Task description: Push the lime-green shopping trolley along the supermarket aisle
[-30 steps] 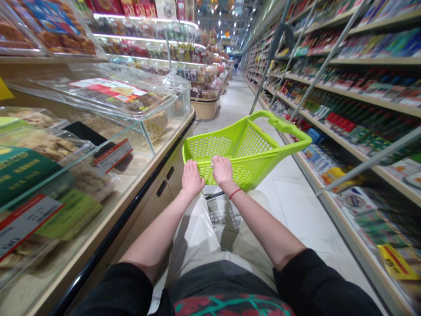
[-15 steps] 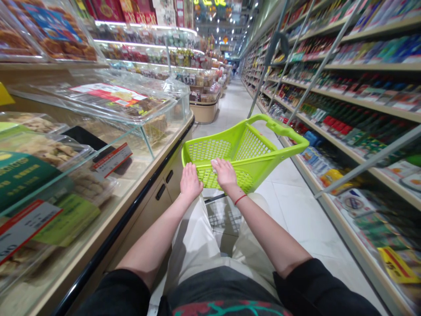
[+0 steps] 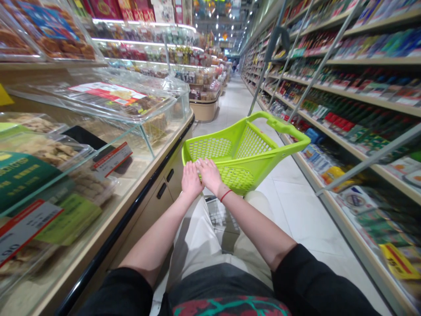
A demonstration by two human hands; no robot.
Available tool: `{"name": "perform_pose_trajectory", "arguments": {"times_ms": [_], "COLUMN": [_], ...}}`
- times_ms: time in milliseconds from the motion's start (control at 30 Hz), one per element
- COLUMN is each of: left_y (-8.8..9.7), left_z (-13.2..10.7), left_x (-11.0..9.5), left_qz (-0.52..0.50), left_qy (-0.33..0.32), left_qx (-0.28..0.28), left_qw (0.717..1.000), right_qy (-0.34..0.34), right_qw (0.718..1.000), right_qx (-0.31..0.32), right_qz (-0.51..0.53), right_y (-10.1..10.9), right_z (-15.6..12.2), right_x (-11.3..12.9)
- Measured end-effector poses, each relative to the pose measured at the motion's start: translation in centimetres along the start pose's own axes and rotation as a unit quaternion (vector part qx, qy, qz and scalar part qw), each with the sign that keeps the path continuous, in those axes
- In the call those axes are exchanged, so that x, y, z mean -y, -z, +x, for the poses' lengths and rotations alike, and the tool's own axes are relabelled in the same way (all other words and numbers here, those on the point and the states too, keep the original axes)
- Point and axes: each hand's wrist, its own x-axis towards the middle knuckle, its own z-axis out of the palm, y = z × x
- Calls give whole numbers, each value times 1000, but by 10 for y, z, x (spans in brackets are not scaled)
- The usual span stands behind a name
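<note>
Setting: a supermarket aisle with a white tiled floor (image 3: 296,210), seen from the person's head, looking down.
Left side: a glass display counter (image 3: 108,153) of packaged baked goods.
Right side: long shelves (image 3: 362,92) of packaged goods.
Centre: a lime-green plastic shopping basket (image 3: 286,128), upright, just ahead of the person's legs.
Progress so far: the basket's mesh floor shows, with no goods visible on it.
Left hand (image 3: 191,180): relaxed, flat on the basket's near rim, not clenched.
Right hand (image 3: 210,175): also flat on that rim, fingers touching the other hand's fingertips.
Right wrist: a red cord bracelet (image 3: 225,195).
</note>
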Motion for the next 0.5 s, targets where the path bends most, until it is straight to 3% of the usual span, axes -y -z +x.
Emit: {"name": "perform_pose_trajectory", "arguments": {"times_ms": [133, 367, 500], "left_y": [0, 2, 0], "left_z": [-1, -2, -3], "left_x": [0, 2, 3], "left_qz": [9, 6, -5], "left_qy": [3, -7, -6], "left_qx": [0, 9, -1], "left_qw": [1000, 1000, 1000], "right_qy": [20, -163, -159], "right_qw": [1000, 985, 986], "right_qx": [20, -31, -31], "right_qz": [3, -39, -37], "right_y": [4, 8, 5], "right_z": [0, -14, -12], "right_x": [-6, -30, -23]}}
